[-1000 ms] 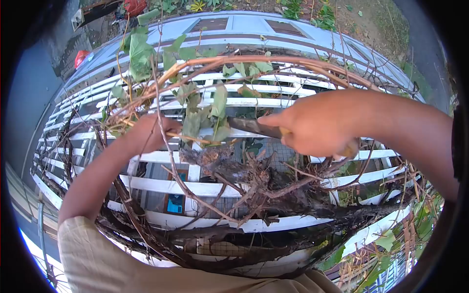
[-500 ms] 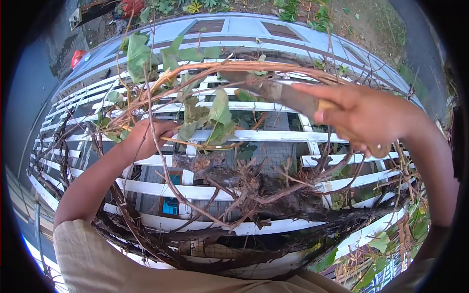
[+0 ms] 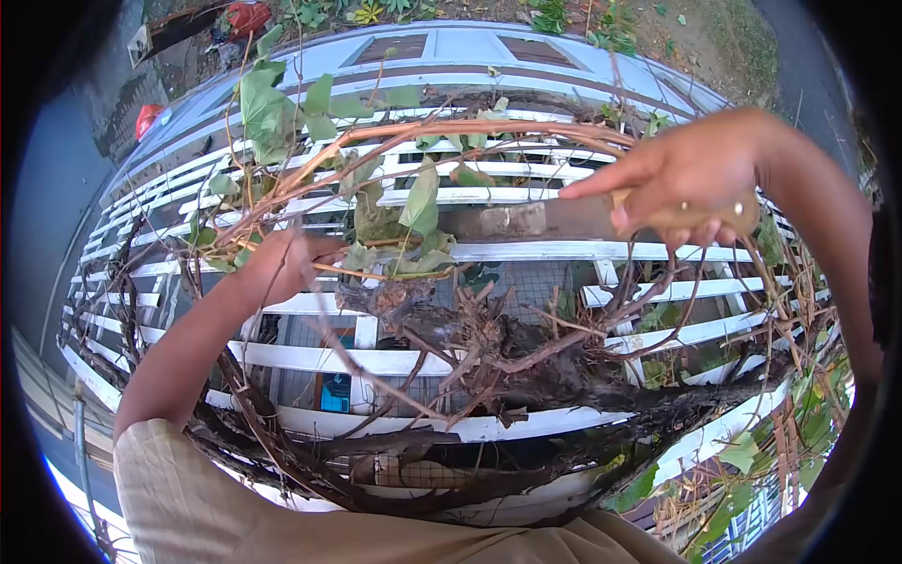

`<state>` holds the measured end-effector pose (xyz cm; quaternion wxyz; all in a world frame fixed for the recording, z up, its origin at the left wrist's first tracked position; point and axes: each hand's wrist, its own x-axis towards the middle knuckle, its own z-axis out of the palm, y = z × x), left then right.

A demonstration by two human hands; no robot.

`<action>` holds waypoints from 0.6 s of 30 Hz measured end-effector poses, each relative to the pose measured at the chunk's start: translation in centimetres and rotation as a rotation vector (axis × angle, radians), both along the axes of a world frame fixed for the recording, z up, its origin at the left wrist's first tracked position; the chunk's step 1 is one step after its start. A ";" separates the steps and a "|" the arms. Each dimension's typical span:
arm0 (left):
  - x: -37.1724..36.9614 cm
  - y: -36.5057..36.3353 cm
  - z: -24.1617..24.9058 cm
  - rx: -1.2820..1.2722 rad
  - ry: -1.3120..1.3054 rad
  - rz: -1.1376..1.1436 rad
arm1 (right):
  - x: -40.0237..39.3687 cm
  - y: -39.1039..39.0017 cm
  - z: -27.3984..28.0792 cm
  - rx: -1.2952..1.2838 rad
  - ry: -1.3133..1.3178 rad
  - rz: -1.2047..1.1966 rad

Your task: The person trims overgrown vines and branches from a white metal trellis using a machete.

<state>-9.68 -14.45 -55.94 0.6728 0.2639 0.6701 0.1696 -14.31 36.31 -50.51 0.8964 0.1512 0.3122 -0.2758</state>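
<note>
My right hand [image 3: 691,183] is wrapped round the wooden handle of a hand saw [image 3: 526,222], index finger stretched along its side. The broad, stained metal blade points left, over the white slats, and its tip is lost behind leaves; its teeth cannot be made out. On the left, my left hand [image 3: 287,263] is closed on a thin vine stem [image 3: 343,271] with wilting green leaves [image 3: 421,199]. Just beyond both hands arches a bundle of long brown vine canes [image 3: 451,127]. Below the blade lies a thick, gnarled vine trunk [image 3: 498,343] with cut stubs.
White slats [image 3: 338,357] form a lattice under everything, with gaps showing wire mesh below. Dark, tangled branches [image 3: 254,423] run along the near side. A pale blue structure [image 3: 460,49] lies beyond, and a grey wall [image 3: 66,188] stands left. Cut leafy canes [image 3: 752,461] hang at lower right.
The saw has come nearer and turned more level, its blade now below the cane bundle. My right hand tilted with it. My left hand keeps hold of the stem, barely shifted.
</note>
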 end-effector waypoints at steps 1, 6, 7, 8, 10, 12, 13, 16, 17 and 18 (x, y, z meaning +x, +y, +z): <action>-0.2 0.2 0.4 -0.004 0.008 0.000 | -0.6 0.3 -0.9 -0.033 -0.017 -0.069; -0.6 0.8 0.4 -0.014 0.013 -0.095 | -3.4 -1.0 1.7 0.071 0.297 0.020; -0.8 1.0 0.2 -0.034 -0.017 -0.092 | -2.6 -1.5 2.4 0.069 0.287 0.021; -1.2 1.6 0.2 -0.032 -0.001 -0.090 | -1.9 -2.2 3.5 0.077 0.378 0.078; -1.1 1.2 0.3 0.030 -0.002 -0.102 | -0.2 -2.4 3.5 -0.043 0.293 0.161; -1.1 1.1 0.1 0.100 -0.020 -0.092 | 0.3 -1.6 2.7 -0.088 0.072 0.125; -1.0 1.3 0.0 0.110 -0.017 -0.094 | 0.2 -1.1 2.5 -0.051 0.042 0.096; -1.1 1.1 0.6 0.079 0.032 -0.056 | -2.2 -1.5 3.1 -0.057 0.239 0.095; -1.2 1.4 0.7 0.083 0.026 -0.059 | -2.5 -1.6 3.4 -0.054 0.232 0.092; -1.4 1.9 0.9 0.056 0.013 -0.072 | -2.7 -1.8 3.7 0.012 0.289 0.038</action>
